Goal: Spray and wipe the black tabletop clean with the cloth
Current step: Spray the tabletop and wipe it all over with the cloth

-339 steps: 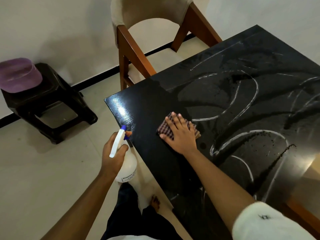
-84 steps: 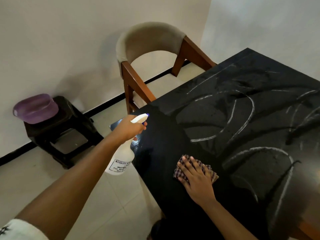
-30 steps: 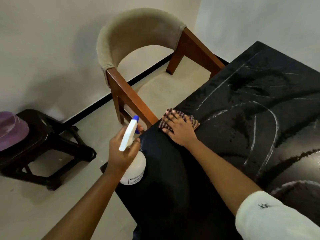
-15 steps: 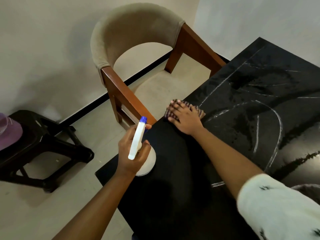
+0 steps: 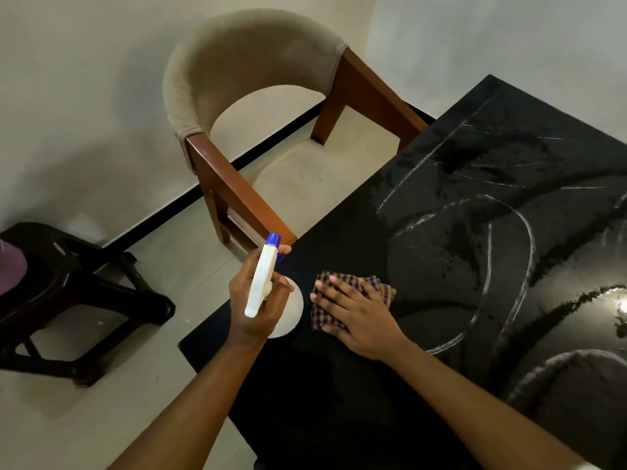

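The black tabletop [image 5: 475,266] fills the right half of the view, streaked with wet arcs and droplets; its near left part looks dark and smooth. A folded checked cloth [image 5: 346,293] lies flat near the left edge. My right hand [image 5: 353,313] presses on it with fingers spread straight. Just left of it, my left hand [image 5: 258,307] grips a white spray bottle [image 5: 263,283] with a blue nozzle, held over the table's left corner, index finger at the trigger.
A wooden chair [image 5: 251,137] with a beige curved back stands at the table's far left side. A black stool [image 5: 68,293] sits on the floor at left, with a purple bowl [image 5: 10,269] on it at the frame edge.
My right hand has pulled the cloth back along the left edge toward me, from the far edge by the chair to beside the bottle. The left hand keeps the bottle near the corner.
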